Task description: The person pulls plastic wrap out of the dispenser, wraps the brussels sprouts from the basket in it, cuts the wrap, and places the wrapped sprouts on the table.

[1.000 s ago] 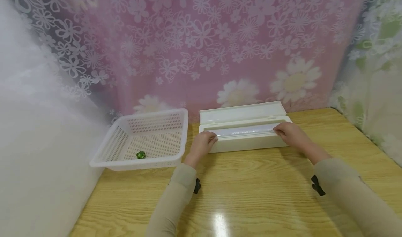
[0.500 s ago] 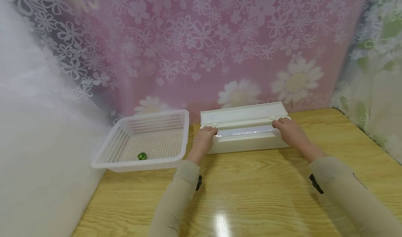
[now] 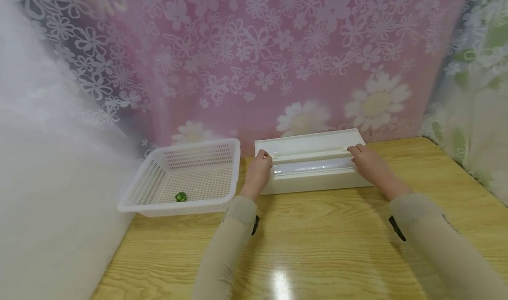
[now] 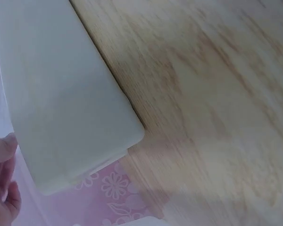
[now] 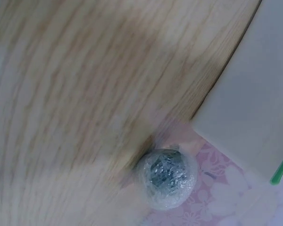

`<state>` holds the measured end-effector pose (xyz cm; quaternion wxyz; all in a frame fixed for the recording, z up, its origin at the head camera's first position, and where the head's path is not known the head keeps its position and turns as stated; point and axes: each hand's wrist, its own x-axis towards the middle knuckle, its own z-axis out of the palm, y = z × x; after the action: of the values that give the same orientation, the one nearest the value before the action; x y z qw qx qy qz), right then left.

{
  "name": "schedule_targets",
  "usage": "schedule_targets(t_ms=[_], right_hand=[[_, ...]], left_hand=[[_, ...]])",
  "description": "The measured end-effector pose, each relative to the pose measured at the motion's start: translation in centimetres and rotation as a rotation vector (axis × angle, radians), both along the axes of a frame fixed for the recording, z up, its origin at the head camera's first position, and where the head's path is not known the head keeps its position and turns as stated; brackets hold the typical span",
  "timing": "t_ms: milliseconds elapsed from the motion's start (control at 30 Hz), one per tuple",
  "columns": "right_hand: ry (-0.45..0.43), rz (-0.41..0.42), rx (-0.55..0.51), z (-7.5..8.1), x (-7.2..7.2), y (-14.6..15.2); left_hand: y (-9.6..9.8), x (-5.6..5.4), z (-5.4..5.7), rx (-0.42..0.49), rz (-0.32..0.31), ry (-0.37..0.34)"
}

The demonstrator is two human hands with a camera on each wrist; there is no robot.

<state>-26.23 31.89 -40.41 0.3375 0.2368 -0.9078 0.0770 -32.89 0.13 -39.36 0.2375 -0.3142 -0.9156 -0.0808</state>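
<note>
A cream box (image 3: 317,183) with its lid (image 3: 309,143) raised stands on the table and holds a roll of cling film (image 3: 313,166). My left hand (image 3: 256,174) is over the box's left end, fingers curled, thumb and fingertips pinching the film's edge above the rear rim. At the right end my right hand (image 3: 371,165) pinches the film the same way. In the left wrist view curled fingers (image 4: 4,150) show beside the box wall (image 4: 75,103). My right hand is out of the right wrist view, which shows the box's end (image 5: 250,108); the clear film between the hands barely shows.
A white perforated basket (image 3: 236,167) with a small green vegetable (image 3: 181,196) inside stands left of the box. A dark green ball wrapped in clear film (image 5: 167,179) lies beyond the box's right end. Floral cloth (image 3: 254,70) hangs behind the wooden table (image 3: 317,238).
Both hands have moved from the front of the roll up and back toward the lid. The box, the basket and the green vegetable have not moved.
</note>
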Motion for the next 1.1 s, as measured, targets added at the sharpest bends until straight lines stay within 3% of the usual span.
schedule_targets(t_ms=[167,300,433,567,700,933,1100], right_hand=[[-0.025,-0.078,0.039,0.5,0.0,0.3],[-0.134,-0.178,0.087,1.2,0.3,0.5],[-0.201,-0.179,0.075,1.8,0.6,0.5],[-0.198,-0.159,0.060,2.3,0.8,0.5],[-0.200,-0.153,0.025,3.1,1.0,0.2],[-0.015,-0.084,-0.014,4.4,0.8,0.2],[-0.012,-0.101,-0.023,5.9,1.2,0.3]], left_hand=[[0.1,-0.1,0.9,-0.075,0.043,-0.012],[-0.1,-0.2,1.7,-0.121,0.053,-0.089],[-0.3,-0.4,2.2,-0.129,0.063,-0.158],[-0.5,-0.5,2.7,-0.116,0.062,-0.161],[-0.8,-0.5,3.3,-0.090,0.056,-0.113],[-1.2,-0.3,5.1,-0.063,0.056,-0.116],[-1.0,-0.2,6.7,-0.020,0.041,-0.120]])
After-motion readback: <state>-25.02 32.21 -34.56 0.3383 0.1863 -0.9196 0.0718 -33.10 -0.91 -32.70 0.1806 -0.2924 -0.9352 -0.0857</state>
